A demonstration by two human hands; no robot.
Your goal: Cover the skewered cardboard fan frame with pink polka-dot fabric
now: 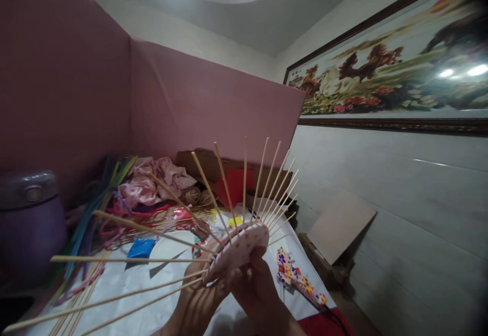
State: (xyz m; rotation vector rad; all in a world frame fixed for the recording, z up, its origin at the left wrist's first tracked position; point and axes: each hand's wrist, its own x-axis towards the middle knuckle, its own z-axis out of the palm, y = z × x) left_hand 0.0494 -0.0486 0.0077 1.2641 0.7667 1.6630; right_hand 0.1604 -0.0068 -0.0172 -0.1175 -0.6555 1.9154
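Observation:
A round white base with red dots (238, 247) is held up in front of me, with several thin wooden sticks (224, 183) fanning out of its rim. My left hand (198, 298) grips the base from below on the left, fingers curled round its edge. My right hand (259, 287) holds the base's right side, fingers pressed against its underside. The longest sticks reach down to the lower left of the view.
A white-covered table (168, 249) below holds a patterned glue gun (297, 277), a blue packet (141, 248), pink cloth (152, 181), twine balls (194, 195), loose sticks and coloured strips. A purple pot (28, 219) stands left. Pink board behind; cardboard (339, 224) leans on the right wall.

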